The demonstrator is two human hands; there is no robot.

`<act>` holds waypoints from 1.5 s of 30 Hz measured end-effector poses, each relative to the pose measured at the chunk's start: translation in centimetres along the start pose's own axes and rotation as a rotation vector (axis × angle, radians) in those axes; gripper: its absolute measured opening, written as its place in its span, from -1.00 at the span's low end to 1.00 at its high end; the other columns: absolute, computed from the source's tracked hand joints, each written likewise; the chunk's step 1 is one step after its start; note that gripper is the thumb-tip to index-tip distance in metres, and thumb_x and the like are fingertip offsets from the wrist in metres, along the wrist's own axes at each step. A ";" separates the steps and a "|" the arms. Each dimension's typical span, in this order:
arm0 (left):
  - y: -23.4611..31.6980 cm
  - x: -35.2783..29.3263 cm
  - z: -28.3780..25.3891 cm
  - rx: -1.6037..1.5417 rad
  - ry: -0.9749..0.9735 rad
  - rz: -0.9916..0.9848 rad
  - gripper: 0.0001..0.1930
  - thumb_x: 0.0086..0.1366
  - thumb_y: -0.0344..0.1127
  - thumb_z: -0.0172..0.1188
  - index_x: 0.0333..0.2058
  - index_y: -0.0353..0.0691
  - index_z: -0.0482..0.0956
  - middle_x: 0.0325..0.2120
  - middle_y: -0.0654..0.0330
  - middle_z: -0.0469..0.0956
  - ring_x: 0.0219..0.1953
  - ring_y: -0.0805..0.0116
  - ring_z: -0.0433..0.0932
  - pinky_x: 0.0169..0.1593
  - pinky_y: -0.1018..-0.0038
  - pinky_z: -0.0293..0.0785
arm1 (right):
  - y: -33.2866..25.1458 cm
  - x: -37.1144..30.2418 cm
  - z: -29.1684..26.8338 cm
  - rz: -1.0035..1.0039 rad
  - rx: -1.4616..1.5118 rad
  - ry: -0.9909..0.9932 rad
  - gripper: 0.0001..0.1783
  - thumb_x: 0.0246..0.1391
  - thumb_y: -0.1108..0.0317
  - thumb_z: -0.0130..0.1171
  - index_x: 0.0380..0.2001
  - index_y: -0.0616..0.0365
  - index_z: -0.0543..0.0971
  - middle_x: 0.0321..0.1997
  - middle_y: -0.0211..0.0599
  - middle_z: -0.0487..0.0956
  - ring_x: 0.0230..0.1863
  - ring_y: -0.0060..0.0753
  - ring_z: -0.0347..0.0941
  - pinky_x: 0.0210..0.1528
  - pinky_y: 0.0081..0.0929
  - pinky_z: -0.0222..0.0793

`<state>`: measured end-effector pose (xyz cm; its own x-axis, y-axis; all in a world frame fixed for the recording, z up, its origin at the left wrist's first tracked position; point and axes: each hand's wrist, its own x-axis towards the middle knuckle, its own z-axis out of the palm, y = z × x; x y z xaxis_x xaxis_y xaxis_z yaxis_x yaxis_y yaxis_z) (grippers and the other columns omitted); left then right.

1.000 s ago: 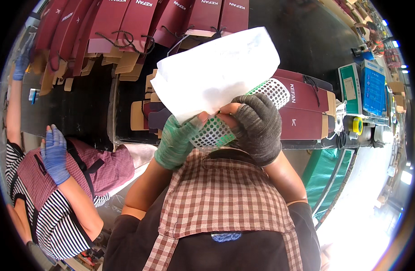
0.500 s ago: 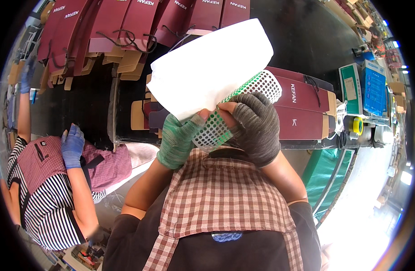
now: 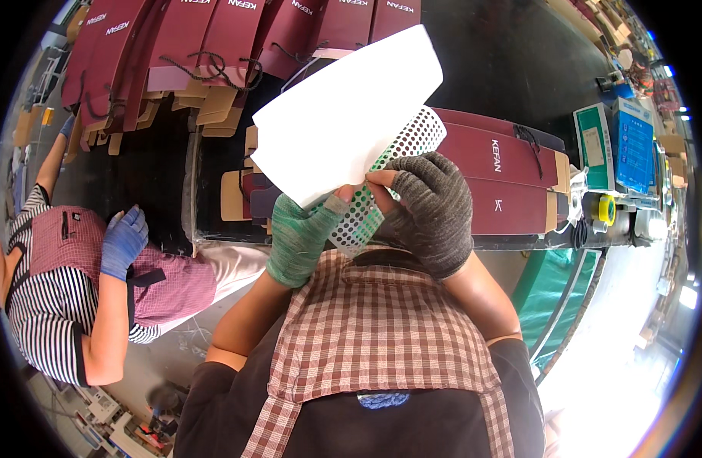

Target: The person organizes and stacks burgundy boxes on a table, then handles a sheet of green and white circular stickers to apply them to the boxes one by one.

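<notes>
In front of my chest a large white sheet [image 3: 343,114] is held up, its upper right end raised. Against its lower right side lies a curled, see-through sheet with rows of small dots [image 3: 418,139], some dark and some green. My left hand [image 3: 303,238], in a green fingerless glove, pinches the lower edge where the two sheets meet. My right hand [image 3: 436,210], in a dark grey fingerless glove, has its thumb and fingertip pinched at the dotted sheet's edge, close to my left thumb. Whether the two sheets are joined there is hidden by my fingers.
Maroon bags with black cords [image 3: 244,46] stand along the far side of the black table [image 3: 503,46]. Flat maroon bags [image 3: 503,175] lie beyond my right hand. Green and blue boxes [image 3: 632,153] and a yellow tape roll [image 3: 606,210] are at right. A blue-gloved co-worker [image 3: 68,259] is at left.
The white sheet and dotted sheet have shifted slightly left, and the dotted sheet looks narrower. Both my hands keep their pinch. The co-worker's body and arms have moved.
</notes>
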<state>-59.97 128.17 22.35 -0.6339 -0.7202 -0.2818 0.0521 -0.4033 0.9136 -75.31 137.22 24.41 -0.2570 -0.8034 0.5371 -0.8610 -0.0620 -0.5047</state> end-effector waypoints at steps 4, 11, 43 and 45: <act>-0.1 -0.1 0.3 -0.027 0.009 0.014 -0.63 0.13 -0.22 0.35 -0.16 -0.34 0.55 -0.33 0.16 0.61 -0.33 0.47 0.60 -0.27 0.58 0.54 | 0.1 0.1 -0.2 0.029 0.030 0.004 -0.83 -0.18 0.39 0.33 -0.41 0.07 0.61 -0.43 -0.31 0.58 -0.39 -0.27 0.50 -0.35 -0.36 0.43; -0.4 0.4 -2.7 -0.006 0.185 0.148 -0.68 0.19 -0.16 0.27 -0.24 -0.33 0.58 -0.37 0.21 0.58 -0.31 0.45 0.53 -0.22 0.54 0.46 | 2.2 -1.4 -2.0 0.447 0.374 0.038 -0.89 -0.11 0.48 0.31 -0.42 0.12 0.64 -0.41 -0.32 0.60 -0.40 -0.47 0.53 -0.34 -0.55 0.45; 1.8 5.2 -9.8 -0.136 0.278 0.138 -0.50 0.20 -0.22 0.23 0.03 -0.37 0.36 -0.15 0.06 0.51 -0.19 0.35 0.56 -0.18 0.47 0.54 | 5.5 -3.9 4.1 -0.159 -0.046 -0.370 -0.85 -0.12 0.33 0.25 -0.41 0.09 0.60 -0.33 -0.31 0.57 -0.29 -0.20 0.52 -0.26 -0.29 0.48; 2.0 4.6 -10.8 -0.157 0.318 0.151 -0.50 0.21 -0.20 0.22 0.04 -0.37 0.35 -0.13 0.05 0.50 -0.18 0.35 0.55 -0.16 0.46 0.54 | 5.4 -3.6 4.8 -0.150 0.018 -0.432 -0.83 -0.12 0.33 0.23 -0.38 0.10 0.59 -0.28 -0.28 0.57 -0.25 -0.17 0.51 -0.23 -0.27 0.48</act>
<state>-54.50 117.96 19.72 -0.3400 -0.9074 -0.2470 0.2594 -0.3430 0.9028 -76.88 136.95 16.48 0.0795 -0.9580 0.2757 -0.8660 -0.2033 -0.4569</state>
